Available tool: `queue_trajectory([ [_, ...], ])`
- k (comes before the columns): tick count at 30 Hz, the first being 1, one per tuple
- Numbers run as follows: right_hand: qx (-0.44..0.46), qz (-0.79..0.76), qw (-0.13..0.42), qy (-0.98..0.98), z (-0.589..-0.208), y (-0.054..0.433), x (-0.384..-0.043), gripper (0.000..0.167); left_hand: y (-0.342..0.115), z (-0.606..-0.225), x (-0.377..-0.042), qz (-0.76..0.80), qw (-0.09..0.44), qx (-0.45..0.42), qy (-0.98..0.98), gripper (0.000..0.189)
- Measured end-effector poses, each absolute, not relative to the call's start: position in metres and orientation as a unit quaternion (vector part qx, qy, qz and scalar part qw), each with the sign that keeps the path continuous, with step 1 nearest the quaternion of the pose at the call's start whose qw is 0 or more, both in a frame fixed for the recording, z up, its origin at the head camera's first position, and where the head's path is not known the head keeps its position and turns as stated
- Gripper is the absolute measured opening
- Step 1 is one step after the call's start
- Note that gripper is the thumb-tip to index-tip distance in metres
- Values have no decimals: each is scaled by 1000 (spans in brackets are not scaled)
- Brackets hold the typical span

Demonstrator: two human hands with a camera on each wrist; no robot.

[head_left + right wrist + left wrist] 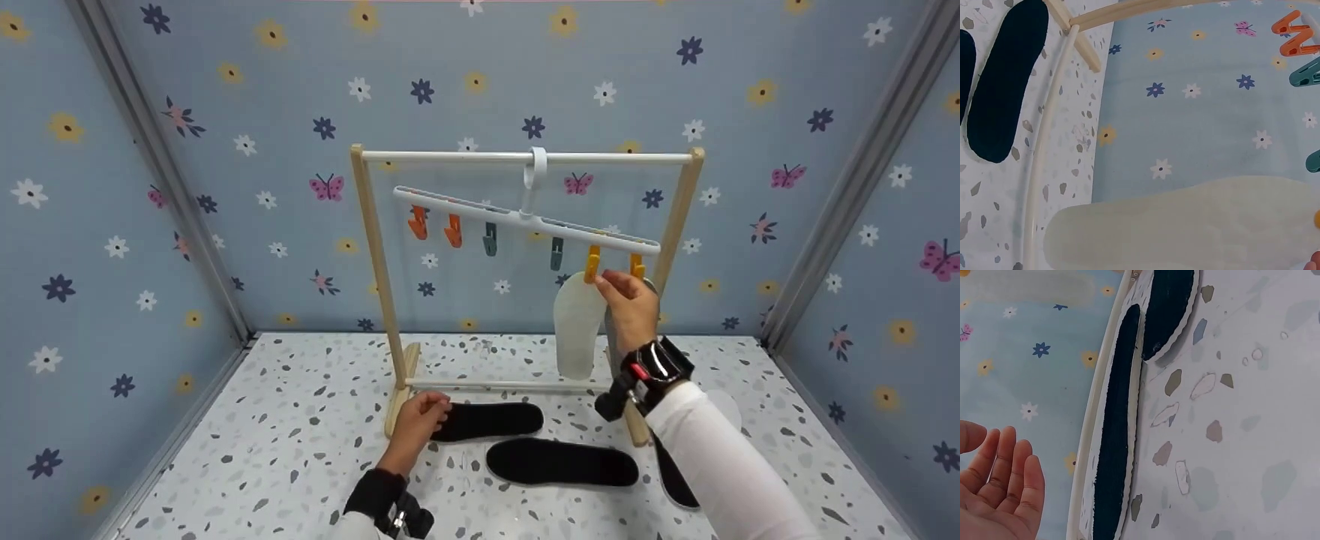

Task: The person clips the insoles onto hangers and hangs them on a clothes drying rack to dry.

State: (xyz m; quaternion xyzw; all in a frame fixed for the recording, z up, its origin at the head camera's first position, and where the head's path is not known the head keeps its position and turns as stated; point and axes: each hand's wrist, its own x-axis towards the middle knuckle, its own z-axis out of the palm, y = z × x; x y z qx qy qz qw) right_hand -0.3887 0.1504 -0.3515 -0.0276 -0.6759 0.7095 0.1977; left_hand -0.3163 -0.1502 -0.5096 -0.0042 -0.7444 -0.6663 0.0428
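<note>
A pale insole hangs from a yellow clip on the white hanger. My right hand pinches the top edge of this insole, right beside the clip; its fingertips barely show in the right wrist view. Behind that hand, a second, greyish insole hangs mostly hidden below another yellow clip. My left hand, holding nothing, has its fingers loosely bent near the left end of a black insole on the table. Another black insole lies closer to me.
The tilted hanger hooks over the top bar of a wooden rack. Orange clips and green clips dangle from it. Partly under my right arm lie a black insole and a whitish rounded piece. Patterned walls enclose the speckled table.
</note>
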Motion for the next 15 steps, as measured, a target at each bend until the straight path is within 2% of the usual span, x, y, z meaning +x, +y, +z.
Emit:
queue_trajectory([
  [7,-28,721,202,-663,-360,151,-387,32,-153,-515,-317,-657,52,17,-752,25],
  [15,-25,719,192,-668,-363,149,-385,33,-156,-520,-319,-651,61,39,-756,22],
])
